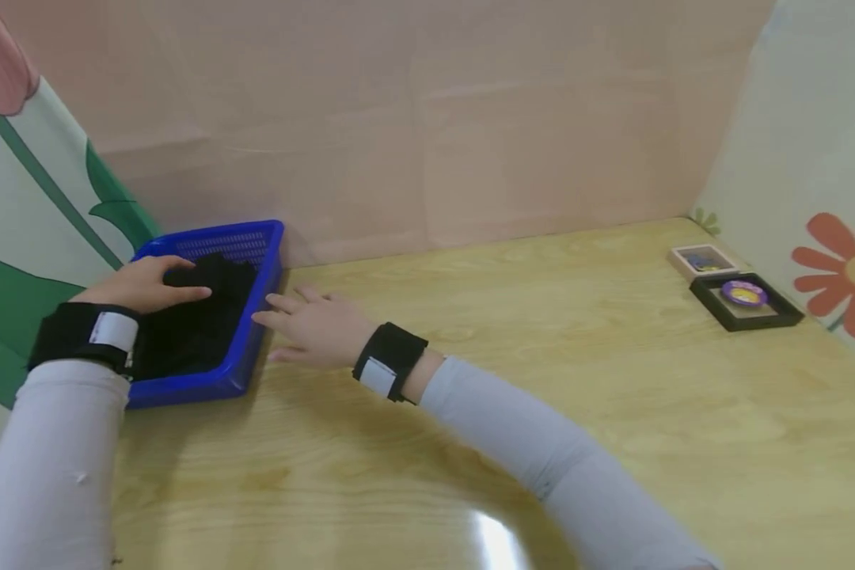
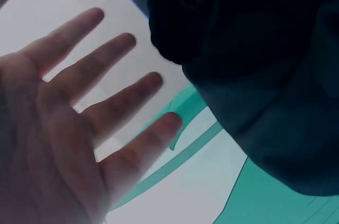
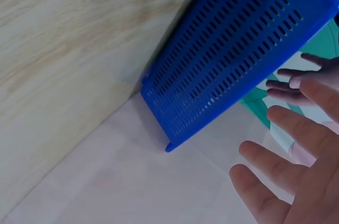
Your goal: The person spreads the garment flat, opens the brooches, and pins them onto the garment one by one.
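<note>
A blue plastic basket (image 1: 238,380) with slotted sides stands at the left of the table, with black cloth (image 1: 217,317) lying inside it. Over the basket's left side is my left hand (image 1: 138,283), its fingers apart; in the left wrist view the palm (image 2: 53,144) shows bare and the dark cloth (image 2: 254,75) hangs beside the fingertips. Just right of the basket my right hand (image 1: 324,328) hovers with spread fingers, holding nothing. The right wrist view has the basket's slotted wall (image 3: 228,49) next to the right-hand fingers (image 3: 275,168).
At the table's far right lie a small light-framed box (image 1: 701,260) and a black square frame (image 1: 744,323) with a round purple-and-yellow piece (image 1: 744,293) in it. A pinkish sheet (image 1: 470,127) backs the wooden table (image 1: 506,340); flower-print panels (image 1: 812,158) flank it.
</note>
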Tool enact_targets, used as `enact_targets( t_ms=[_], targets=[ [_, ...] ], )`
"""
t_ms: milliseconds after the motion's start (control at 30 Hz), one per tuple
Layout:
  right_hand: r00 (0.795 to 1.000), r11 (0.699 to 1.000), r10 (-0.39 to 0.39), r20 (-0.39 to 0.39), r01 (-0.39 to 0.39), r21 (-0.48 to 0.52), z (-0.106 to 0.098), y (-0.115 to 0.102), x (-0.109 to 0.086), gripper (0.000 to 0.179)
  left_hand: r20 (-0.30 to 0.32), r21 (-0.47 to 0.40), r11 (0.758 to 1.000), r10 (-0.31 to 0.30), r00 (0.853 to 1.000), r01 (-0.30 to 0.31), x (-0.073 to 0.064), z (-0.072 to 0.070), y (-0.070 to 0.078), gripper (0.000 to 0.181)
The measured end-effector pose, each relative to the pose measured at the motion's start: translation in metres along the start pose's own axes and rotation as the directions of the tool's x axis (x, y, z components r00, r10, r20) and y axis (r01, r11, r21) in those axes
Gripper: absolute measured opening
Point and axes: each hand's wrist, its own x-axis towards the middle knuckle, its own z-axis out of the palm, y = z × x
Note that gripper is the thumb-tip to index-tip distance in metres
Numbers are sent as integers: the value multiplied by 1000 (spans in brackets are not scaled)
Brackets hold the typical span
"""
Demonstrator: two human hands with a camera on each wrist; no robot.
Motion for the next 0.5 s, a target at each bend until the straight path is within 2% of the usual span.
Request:
enact_targets(
  t_ms=[167, 333, 500],
  targets=[
    [1000, 999, -25, 3, 25, -33, 1, -6, 7, 61, 54, 8, 998, -62, 997, 61, -4, 8, -8, 88],
    [999, 996, -51, 7, 51, -75, 8, -10, 9, 61, 57, -12, 994, -106, 993, 107, -2, 15, -14, 88],
    [997, 995, -68, 25, 70, -66, 11, -16, 11, 64, 105, -10, 985, -170, 980, 172, 2, 24, -17, 101]
  ],
)
